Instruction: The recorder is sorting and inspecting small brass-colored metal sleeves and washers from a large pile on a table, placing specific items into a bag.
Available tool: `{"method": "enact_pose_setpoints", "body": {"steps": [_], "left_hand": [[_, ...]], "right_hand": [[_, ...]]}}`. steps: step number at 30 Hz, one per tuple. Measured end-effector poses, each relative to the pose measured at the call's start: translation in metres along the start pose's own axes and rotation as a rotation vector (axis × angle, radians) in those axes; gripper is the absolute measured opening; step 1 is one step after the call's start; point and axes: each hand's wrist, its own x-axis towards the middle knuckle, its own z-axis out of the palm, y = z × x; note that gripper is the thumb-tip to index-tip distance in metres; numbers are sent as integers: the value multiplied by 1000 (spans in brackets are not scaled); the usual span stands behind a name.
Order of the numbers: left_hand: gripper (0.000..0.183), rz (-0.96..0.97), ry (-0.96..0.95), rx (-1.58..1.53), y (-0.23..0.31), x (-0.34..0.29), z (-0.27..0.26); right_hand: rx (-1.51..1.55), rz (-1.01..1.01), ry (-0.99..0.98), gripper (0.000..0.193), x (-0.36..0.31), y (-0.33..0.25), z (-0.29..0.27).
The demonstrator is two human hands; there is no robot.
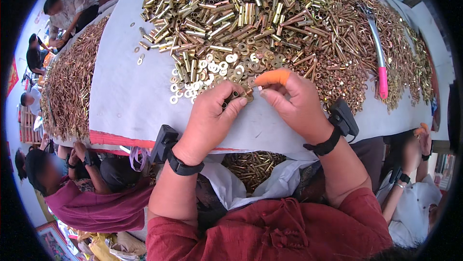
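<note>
left hand (211, 116): fingers curled shut, knuckles up, black wristband | right hand (295, 104): fingers pinched, orange cot on forefinger, black wristband | hands close together, forearms reaching from near edge

brass tube (232, 96), pinched, beside washers (212, 70)

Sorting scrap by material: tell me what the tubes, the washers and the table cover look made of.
Tubes: likely brass or yellow-plated steel, shiny gold sheen.
Washers: metal, pale yellow plating, glinting.
Table cover: seemingly grey fabric or felt, matte, slightly creased.
</note>
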Motion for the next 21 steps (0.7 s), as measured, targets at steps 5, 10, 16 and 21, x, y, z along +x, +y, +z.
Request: {"method": "enact_pose_setpoints", "body": {"steps": [5, 10, 16, 21], "left_hand": [[13, 37, -41, 102, 2, 0, 1], [14, 68, -73, 162, 0, 0, 0], [13, 110, -34, 173, 0, 0, 5], [13, -11, -53, 80, 1, 2, 4]], "right_hand": [[21, -102, -67, 17, -1, 6, 3], [-60, -251, -35, 16, -3, 11, 3], [-376, -173, -21, 15, -8, 12, 6], [2, -10, 1, 25, -9, 26, 8]]}}
